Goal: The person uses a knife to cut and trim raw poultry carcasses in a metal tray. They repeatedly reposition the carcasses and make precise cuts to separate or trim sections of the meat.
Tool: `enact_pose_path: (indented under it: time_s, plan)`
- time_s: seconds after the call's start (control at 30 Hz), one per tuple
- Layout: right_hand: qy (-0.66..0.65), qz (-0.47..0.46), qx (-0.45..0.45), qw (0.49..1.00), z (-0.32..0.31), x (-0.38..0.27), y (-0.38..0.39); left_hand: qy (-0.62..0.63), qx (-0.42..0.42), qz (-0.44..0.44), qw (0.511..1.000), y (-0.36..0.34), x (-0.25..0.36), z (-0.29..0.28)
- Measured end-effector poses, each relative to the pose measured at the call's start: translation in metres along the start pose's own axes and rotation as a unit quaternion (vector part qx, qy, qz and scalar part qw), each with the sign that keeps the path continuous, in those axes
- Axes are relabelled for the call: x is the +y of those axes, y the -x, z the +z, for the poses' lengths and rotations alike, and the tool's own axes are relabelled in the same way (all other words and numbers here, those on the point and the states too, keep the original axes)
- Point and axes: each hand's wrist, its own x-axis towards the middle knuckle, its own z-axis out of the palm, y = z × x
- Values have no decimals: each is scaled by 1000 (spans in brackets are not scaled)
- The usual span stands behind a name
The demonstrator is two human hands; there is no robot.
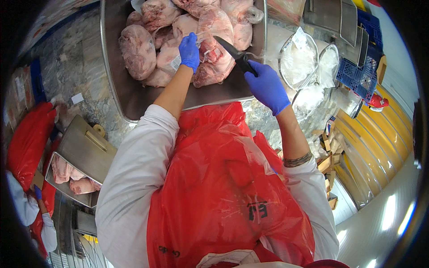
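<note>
Several large pieces of raw meat (137,52) wrapped in clear plastic lie in a deep metal tub (140,107) in front of me. My left hand (189,53), in a blue glove, is closed at a piece near the tub's middle, its fingers pinching what looks like the clear plastic bag (203,41) around the meat. My right hand (268,88), gloved in blue too, grips a knife (229,48) by its black handle. The dark blade points up and to the left, over the wrapped meat and apart from my left hand.
Wire-rimmed hoops with clear plastic bags (298,62) stand right of the tub, near blue crates (357,73). At left, a tilted metal bin (85,147) holds more meat. A co-worker in a red apron (29,145) is at the far left. Yellow curtain strips (375,138) hang at right.
</note>
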Motion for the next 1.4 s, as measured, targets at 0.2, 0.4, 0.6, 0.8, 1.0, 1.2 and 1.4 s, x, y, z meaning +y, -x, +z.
enact_pose_path:
  time_s: [0.2, 0.4, 0.6, 0.8, 1.0, 1.2, 1.4]
  plan:
    - [46, -67, 64, 995, 22, 3, -13, -41, -20, -3, 999, -3, 0, -10]
    - [48, -17, 21, 998, -2, 0, -3, -48, -65, -37, 996, -8, 2, -24]
    - [-3, -30, 17, 999, 14, 24, -1, -196, -96, 32, 975, -4, 5, -23]
    - [3, -66, 53, 996, 52, 31, -3, -111, -69, -97, 987, -14, 10, -30]
    - [-2, 3, 39, 999, 73, 10, -3, -162, -61, -98, 980, -11, 17, -24]
    - [-11, -23, 39, 999, 70, -21, -6, -146, -70, -140, 977, -12, 25, -22]
    - [-29, 11, 77, 997, 89, -36, -2, -175, -82, -131, 972, -20, 16, -34]
